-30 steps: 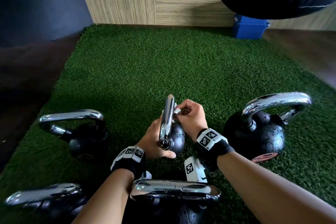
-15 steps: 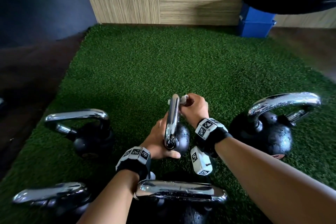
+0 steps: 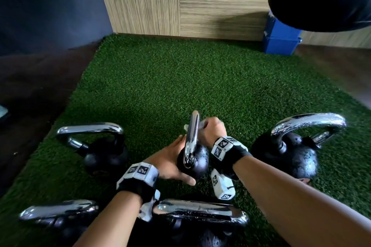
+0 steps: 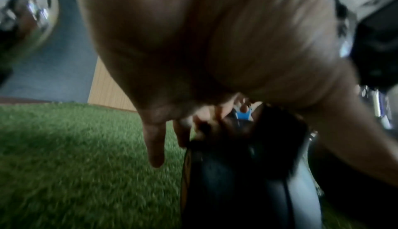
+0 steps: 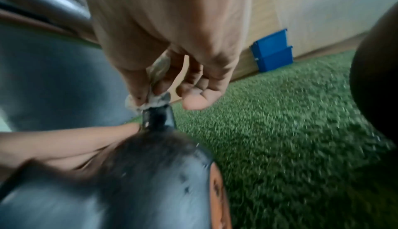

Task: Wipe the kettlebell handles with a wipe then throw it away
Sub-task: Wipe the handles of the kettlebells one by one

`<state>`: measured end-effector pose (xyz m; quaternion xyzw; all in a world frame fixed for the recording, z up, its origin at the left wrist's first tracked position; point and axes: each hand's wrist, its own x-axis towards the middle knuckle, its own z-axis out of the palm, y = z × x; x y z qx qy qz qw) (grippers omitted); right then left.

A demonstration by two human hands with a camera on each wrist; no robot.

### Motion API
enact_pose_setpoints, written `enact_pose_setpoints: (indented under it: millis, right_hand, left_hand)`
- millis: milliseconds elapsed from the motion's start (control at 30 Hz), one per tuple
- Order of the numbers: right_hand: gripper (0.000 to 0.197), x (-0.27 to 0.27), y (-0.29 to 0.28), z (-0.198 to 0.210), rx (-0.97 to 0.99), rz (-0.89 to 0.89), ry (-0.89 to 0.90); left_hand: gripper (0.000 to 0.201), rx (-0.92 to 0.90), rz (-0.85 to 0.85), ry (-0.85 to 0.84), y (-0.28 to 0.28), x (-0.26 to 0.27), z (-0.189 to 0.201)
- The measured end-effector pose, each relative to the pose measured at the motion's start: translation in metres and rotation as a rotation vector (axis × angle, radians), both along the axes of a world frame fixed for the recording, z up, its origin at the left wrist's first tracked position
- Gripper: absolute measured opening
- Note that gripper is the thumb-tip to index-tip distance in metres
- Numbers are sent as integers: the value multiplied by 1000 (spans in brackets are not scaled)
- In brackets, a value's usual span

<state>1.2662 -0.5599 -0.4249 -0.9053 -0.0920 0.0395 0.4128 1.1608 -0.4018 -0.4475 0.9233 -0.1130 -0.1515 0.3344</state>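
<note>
Kettlebell (image 3: pixel 195 161) in the middle of my hands sits on the green turf (image 3: pixel 180 90), its chrome handle (image 3: pixel 191 138) turned edge-on to me, so the long loop runs straight away from my body rather than across it. My left hand (image 3: pixel 170 163) cups the black ball from the left, fingers curled round it with the thumb underneath, steadying it. My right hand (image 3: pixel 211 131) is at the far top of the handle, on its right side, pinching the crumpled wipe (image 5: pixel 155 99) against the metal between thumb and forefinger. I judge the next stroke has to run along that loop, toward me and down the near leg. The right hand is the nearer one for that. Other kettlebells stand around, apart from this one.
</note>
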Motion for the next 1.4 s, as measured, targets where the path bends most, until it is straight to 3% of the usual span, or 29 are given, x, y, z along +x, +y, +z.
enact_pose_setpoints:
  millis: [100, 167, 400, 467, 567, 667, 767, 867, 1033, 1200, 1300, 1400]
  right_hand:
    - [24, 4, -16, 11, -79, 131, -123]
    - [19, 9, -24, 23, -140, 249, -198]
    - [71, 19, -25, 63, -302, 599, -264]
    - [70, 21, -21, 69, -450, 634, -288]
    - [58, 20, -19, 77, -526, 631, -310]
    - [37, 13, -24, 88, -569, 609, -324]
    - [15, 5, -29, 99, -761, 612, -339]
    - [23, -3, -31, 104, -887, 587, -355]
    - [39, -16, -39, 101, -839, 520, -307]
    - [34, -25, -45, 95, -800, 431, -267]
    - [27, -33, -47, 98, -793, 395, -225]
    - [29, -43, -60, 103, -718, 441, -227]
  left_hand:
    - [144, 29, 74, 67, 10, -14, 30]
    - [132, 73, 133, -14, 10, -19, 48]
    - [83, 366, 155, -175, -26, -13, 79]
    - [76, 368, 199, -177, -29, -10, 81]
    - [62, 368, 206, -143, -27, -5, 83]
    - [70, 373, 160, -38, -15, 3, 92]
    - [78, 441, 9, 75, 2, 17, 110]
    - [86, 428, -84, 66, 9, 29, 119]
    - [97, 473, -57, -28, 10, 38, 113]
    - [92, 406, 29, -207, 16, 33, 101]
    - [90, 390, 87, -219, 19, 25, 100]
    - [101, 385, 159, -197, 25, 18, 102]
